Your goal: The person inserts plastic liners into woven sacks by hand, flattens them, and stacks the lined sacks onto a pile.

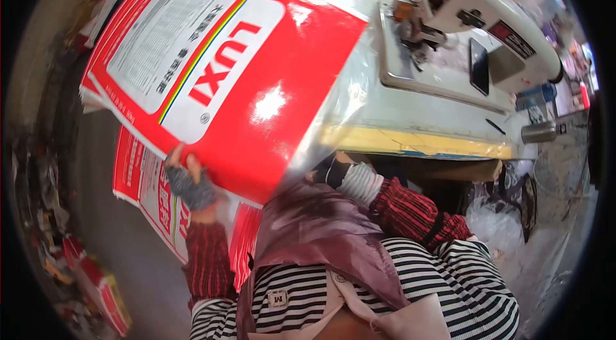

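A red and white printed LUXI bag [269, 147] lies flat and slanted over the left end of the sewing table, with a clear plastic liner [327, 128] sticking out past its right edge. My left hand [190, 184], in a grey glove with bare fingertips, is closed on the bag's near edge. My right hand [335, 170] is low by the table's front edge, near the liner; its fingers are mostly hidden. More printed bags [151, 189] are stacked below my left hand.
A white sewing machine [487, 6] stands on the table at the right, with a black phone [479, 66] on its bed. A metal cup [539, 132] is at the table's right end. Clear plastic [497, 218] hangs below. A red package [96, 285] lies on the floor at left.
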`<action>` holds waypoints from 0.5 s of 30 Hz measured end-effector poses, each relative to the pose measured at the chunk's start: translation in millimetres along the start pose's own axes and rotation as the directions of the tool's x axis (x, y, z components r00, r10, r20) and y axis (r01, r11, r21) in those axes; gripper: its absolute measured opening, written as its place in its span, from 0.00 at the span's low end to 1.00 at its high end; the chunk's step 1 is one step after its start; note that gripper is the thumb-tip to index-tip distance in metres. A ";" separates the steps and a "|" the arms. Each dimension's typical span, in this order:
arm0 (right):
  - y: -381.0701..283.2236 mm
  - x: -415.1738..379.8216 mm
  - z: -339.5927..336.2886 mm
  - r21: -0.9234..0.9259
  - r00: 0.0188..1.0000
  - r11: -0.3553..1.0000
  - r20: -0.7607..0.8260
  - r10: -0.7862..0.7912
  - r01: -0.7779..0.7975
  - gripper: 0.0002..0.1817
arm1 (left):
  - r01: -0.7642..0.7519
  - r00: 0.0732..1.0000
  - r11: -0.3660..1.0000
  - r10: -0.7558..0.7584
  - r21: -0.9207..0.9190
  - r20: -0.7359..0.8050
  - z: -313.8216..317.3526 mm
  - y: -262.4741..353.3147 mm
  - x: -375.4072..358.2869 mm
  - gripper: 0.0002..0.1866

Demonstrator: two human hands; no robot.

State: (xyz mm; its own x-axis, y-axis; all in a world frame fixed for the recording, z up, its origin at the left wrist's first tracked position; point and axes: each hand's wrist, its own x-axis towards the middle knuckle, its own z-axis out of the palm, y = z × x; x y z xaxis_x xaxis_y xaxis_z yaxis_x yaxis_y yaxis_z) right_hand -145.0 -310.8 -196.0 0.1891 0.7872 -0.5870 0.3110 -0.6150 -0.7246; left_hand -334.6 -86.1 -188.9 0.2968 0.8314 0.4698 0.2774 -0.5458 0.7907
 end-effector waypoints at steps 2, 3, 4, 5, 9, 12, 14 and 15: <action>52.0 14.5 13.8 0.826 0.853 0.245 -0.443 -0.276 0.508 0.22 | -0.388 0.909 0.920 0.374 0.047 0.186 54.4 56.2 17.0 0.10; 19.4 -19.4 -11.0 0.874 0.931 0.353 -0.363 0.018 0.334 0.26 | -0.334 0.900 0.936 0.352 -0.111 0.259 80.1 87.4 13.7 0.08; 46.3 -7.6 -16.8 0.429 0.729 0.662 -0.629 -0.270 0.615 0.27 | -0.240 0.888 0.962 0.273 -0.133 0.371 101.5 107.3 5.5 0.08; 35.9 -8.9 -28.2 0.673 0.802 0.527 -0.597 -0.027 0.519 0.25 | -0.144 0.855 0.980 0.195 -0.140 0.481 119.1 122.7 -0.6 0.09; 60.2 16.9 -53.1 0.615 0.793 0.638 -0.609 0.011 0.463 0.14 | -0.285 0.676 0.951 0.109 0.122 0.729 171.3 128.8 -27.1 0.14; 70.1 31.0 -45.8 0.280 0.678 0.820 -0.716 -0.167 0.499 0.14 | -0.021 0.591 0.983 -0.136 0.184 0.795 174.0 135.1 -34.1 0.14; 81.1 46.4 -42.9 -0.148 0.580 0.925 -0.742 -0.338 0.350 0.15 | 0.131 0.561 0.977 -0.211 0.166 0.800 177.3 127.2 -36.3 0.14; 39.4 19.6 -55.8 0.477 0.742 0.824 -0.662 0.107 0.306 0.16 | 0.213 0.646 0.976 -0.178 0.048 0.743 177.7 118.9 -37.6 0.13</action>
State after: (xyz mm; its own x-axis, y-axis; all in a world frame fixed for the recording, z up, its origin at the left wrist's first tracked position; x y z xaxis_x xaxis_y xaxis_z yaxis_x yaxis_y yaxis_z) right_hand -77.2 -317.1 -215.9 0.7901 0.5483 -0.2742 -0.1300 -0.2872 -0.9490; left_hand -150.4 -200.8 -182.3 0.8210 0.5563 -0.1285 0.3780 -0.3608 0.8526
